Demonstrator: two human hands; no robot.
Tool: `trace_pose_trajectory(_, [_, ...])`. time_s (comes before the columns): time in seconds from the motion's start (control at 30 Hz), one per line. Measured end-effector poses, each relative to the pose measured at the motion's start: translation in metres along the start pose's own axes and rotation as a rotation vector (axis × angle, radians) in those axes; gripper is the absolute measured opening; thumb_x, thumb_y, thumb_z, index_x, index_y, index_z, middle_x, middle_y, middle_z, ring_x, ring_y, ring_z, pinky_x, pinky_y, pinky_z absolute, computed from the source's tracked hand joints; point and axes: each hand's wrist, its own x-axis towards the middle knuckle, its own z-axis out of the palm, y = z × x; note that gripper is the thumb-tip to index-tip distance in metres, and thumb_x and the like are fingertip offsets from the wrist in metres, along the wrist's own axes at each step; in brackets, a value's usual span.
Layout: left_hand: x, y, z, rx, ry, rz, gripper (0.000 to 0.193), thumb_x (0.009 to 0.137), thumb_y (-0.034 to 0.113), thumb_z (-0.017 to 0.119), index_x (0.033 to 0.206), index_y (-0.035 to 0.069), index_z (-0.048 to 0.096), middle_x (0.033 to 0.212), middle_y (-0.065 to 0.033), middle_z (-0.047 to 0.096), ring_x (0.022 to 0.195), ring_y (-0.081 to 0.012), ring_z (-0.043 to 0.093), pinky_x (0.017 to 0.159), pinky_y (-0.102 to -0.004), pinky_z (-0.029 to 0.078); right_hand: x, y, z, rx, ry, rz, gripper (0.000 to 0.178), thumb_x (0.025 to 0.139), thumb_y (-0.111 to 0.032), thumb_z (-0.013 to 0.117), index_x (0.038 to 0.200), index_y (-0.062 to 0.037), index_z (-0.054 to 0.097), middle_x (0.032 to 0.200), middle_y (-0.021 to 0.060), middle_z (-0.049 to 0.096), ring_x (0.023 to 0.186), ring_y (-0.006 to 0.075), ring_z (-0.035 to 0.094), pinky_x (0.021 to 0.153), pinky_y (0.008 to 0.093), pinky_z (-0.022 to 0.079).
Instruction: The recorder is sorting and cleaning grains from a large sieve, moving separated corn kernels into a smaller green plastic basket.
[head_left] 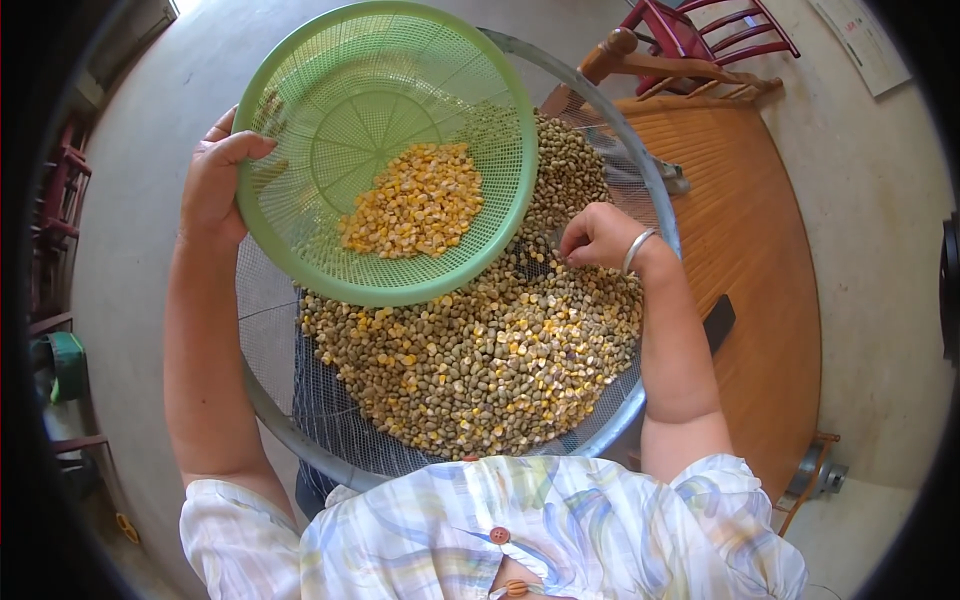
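Left fingers (pixel 247 147) clamped on the rim of the green strainer (pixel 385 295), thumb over the edge, the others behind the mesh. Strainer sits over the far left part of the big round sieve (pixel 650 165), its own far left side reaching past the sieve's edge. Cannot tell whether its underside touches the beans (pixel 570 160).

In the strainer: a loose heap of yellow corn (pixel 412 205), split and whole-looking bits, gathered in its near right half; bare mesh beyond.

Right fingers (pixel 577 235) bent, tips together, low over the sieve toward its right edge, just beside the heap. Cannot tell if a kernel is pinched between them. Bracelet (pixel 638 250) on that wrist.

Sieve: green-brown beans nearly unmixed toward the far right edge; from the middle to the near edge, beans and corn lie mixed, yellow thickest right of centre. Bare mesh shows along the left and near left edge.

Right of the sieve, a slatted wooden surface (pixel 755 220) with a dark flat thing (pixel 719 322) on it. Red chair (pixel 685 40) beyond.
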Motion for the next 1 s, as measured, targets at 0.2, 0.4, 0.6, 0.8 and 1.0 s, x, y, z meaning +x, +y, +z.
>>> trace_pose_trajectory(0.2, [0.003,0.001,-0.002,-0.005,-0.042,0.001,0.043,0.067,-0.006,0.049,0.11,-0.007,0.049,0.089,-0.0187,0.058,0.071,-0.0226,0.061,0.061,-0.0317,0.055,0.007,-0.011,0.009,-0.219,-0.054,-0.024,0.013,0.062,-0.009,0.068,0.073,-0.0026,0.066,0.067,0.0094,0.064,0.062,0.0166,0.061,0.06,0.0275,0.049])
trace_pose_trajectory(0.4, [0.003,0.0,-0.005,-0.004,-0.034,-0.008,0.043,0.067,-0.005,0.049,0.11,-0.006,0.049,0.089,-0.0178,0.058,0.071,-0.022,0.061,0.061,-0.0311,0.054,0.0,-0.012,-0.001,-0.053,-0.033,-0.091,0.011,0.066,-0.007,0.066,0.075,-0.0023,0.066,0.065,0.0074,0.063,0.06,0.0135,0.059,0.058,0.0254,0.048])
trace_pose_trajectory(0.6, [-0.001,0.0,-0.004,0.013,-0.033,-0.004,0.042,0.067,-0.005,0.049,0.11,-0.006,0.048,0.089,-0.0175,0.058,0.073,-0.0219,0.061,0.063,-0.0316,0.054,-0.009,-0.032,-0.01,0.823,0.325,-0.154,0.012,0.074,-0.001,0.06,0.085,0.0011,0.064,0.072,0.0041,0.063,0.064,0.0093,0.057,0.058,0.0228,0.046])
trace_pose_trajectory(0.8, [0.004,0.0,-0.006,-0.024,-0.068,-0.009,0.043,0.067,-0.005,0.049,0.11,-0.006,0.048,0.09,-0.0174,0.058,0.072,-0.0219,0.061,0.063,-0.0315,0.054,0.001,-0.006,-0.002,0.028,0.124,-0.059,0.012,0.063,-0.002,0.067,0.076,-0.0012,0.066,0.069,0.0084,0.064,0.061,0.0144,0.061,0.059,0.0255,0.048])
trace_pose_trajectory(1.0, [0.004,0.0,-0.003,-0.015,-0.032,-0.003,0.044,0.067,-0.006,0.05,0.111,-0.006,0.047,0.089,-0.0174,0.058,0.072,-0.0216,0.061,0.061,-0.0312,0.054,0.01,-0.007,0.015,-0.296,0.039,0.015,0.014,0.063,-0.01,0.067,0.075,-0.0028,0.067,0.067,0.0103,0.063,0.062,0.0204,0.061,0.061,0.0306,0.049])
